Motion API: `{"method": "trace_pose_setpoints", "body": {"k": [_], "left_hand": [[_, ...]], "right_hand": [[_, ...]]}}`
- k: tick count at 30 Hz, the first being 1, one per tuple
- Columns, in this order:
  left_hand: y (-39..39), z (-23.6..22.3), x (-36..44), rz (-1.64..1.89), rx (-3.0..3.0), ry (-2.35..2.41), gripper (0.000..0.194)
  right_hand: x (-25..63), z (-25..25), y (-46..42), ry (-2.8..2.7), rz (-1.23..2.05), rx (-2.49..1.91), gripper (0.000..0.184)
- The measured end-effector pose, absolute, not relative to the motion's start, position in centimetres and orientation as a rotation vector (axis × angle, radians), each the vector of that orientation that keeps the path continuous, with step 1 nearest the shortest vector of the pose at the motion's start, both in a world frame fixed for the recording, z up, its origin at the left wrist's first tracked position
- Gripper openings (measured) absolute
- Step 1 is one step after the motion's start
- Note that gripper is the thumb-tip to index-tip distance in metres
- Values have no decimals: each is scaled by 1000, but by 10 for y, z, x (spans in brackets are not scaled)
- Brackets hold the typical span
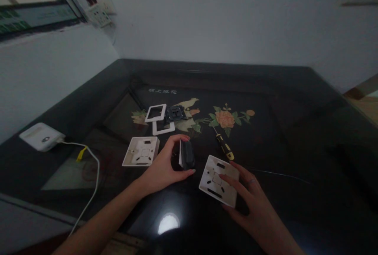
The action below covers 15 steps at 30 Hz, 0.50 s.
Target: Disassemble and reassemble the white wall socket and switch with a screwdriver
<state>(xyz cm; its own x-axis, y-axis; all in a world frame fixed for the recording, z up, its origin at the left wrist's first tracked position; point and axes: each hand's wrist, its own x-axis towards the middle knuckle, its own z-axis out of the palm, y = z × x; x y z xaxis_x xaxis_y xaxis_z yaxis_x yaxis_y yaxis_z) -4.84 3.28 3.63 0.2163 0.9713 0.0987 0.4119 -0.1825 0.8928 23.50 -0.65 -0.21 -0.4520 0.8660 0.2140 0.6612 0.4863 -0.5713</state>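
My left hand (165, 164) grips a dark wall socket module (188, 155) with a white face, turned on its edge, thumb and fingers at its ends. In my right hand (251, 196) is a white square back box (219, 180), tilted, its hollow side up, with one finger resting inside it. Left of my left hand, a second white back box (141, 151) lies hollow side up. Beyond it lie two white square frames, an upper frame (155, 113) and a lower frame (163, 128), beside another dark module (175, 113).
A screwdriver (225, 146) with a yellow and black handle lies beyond the right-hand box. At left, a white device (41, 137) trails a white cable (98, 164) with a yellow tag. Wall sockets (102, 7) sit above the glossy black table (283, 97).
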Motion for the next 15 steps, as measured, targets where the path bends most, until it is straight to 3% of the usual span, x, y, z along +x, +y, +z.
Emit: {"method": "trace_pose_setpoints", "body": {"k": [9,15], "left_hand": [[15,10,-31,1032,1854,1295,59],[15,4,-37,748,2068,1474,70]], "right_hand": [[264,15,-8,-2285,643,-1270,52],[252,38,9,-2232,654,-1271,53]]}}
